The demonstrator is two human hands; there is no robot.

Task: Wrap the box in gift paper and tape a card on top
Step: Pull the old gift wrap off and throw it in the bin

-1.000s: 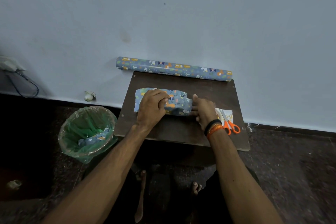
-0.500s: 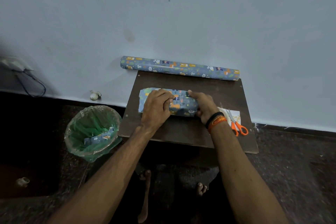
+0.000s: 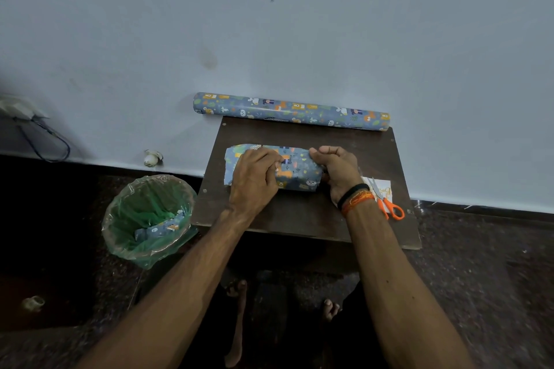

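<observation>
A box covered in blue cartoon-print gift paper [image 3: 295, 171] lies in the middle of a small dark wooden table [image 3: 299, 216]. My left hand [image 3: 254, 180] lies on top of the box's left half with its fingers curled down onto the paper. My right hand [image 3: 337, 171] grips the box's right end, its fingers curled over the paper there. A white card [image 3: 380, 187] lies flat on the table to the right, partly under the scissors and behind my right wrist.
A roll of the same gift paper [image 3: 292, 111] lies along the table's back edge against the wall. Orange-handled scissors [image 3: 388, 205] lie at the right. A bin lined with green plastic [image 3: 148, 219] stands on the floor left of the table, paper scraps inside.
My right hand has moved from the table beside the box onto the box's right end and curled round it. My left hand has stayed on top of the box.
</observation>
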